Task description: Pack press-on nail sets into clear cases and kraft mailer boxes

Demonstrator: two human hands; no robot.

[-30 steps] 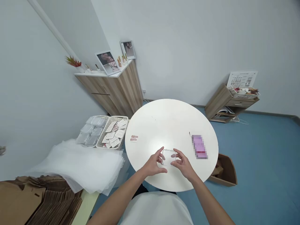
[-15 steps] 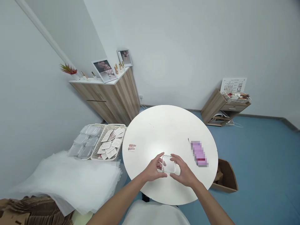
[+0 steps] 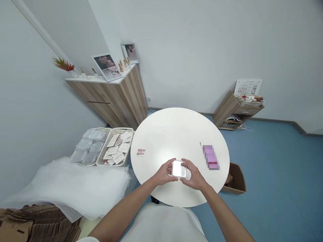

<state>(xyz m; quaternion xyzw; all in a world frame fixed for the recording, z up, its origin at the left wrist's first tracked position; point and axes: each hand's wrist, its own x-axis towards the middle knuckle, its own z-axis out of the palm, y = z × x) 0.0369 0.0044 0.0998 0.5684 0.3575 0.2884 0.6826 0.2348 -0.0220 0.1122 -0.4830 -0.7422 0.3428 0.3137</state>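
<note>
A small clear plastic box is held over the near part of the round white table. My left hand grips its left side with thumb and fingers curled. Its right side is pinched by my right hand. The box lies flat, its lid catching the light. A small strip of pink press-on nails rests on the table's left edge. On the right of the table lies a blurred pink object.
Two white baskets stand left of the table, one with clear bags, one with printed cards. White foam sheets and cardboard lie at lower left. A cardboard box sits on the blue floor. Wooden cabinets stand against the walls.
Both hands closed in on the clear box and turned it flat. The box looks closed now, where it appeared open a second ago. The camera shifted slightly.
</note>
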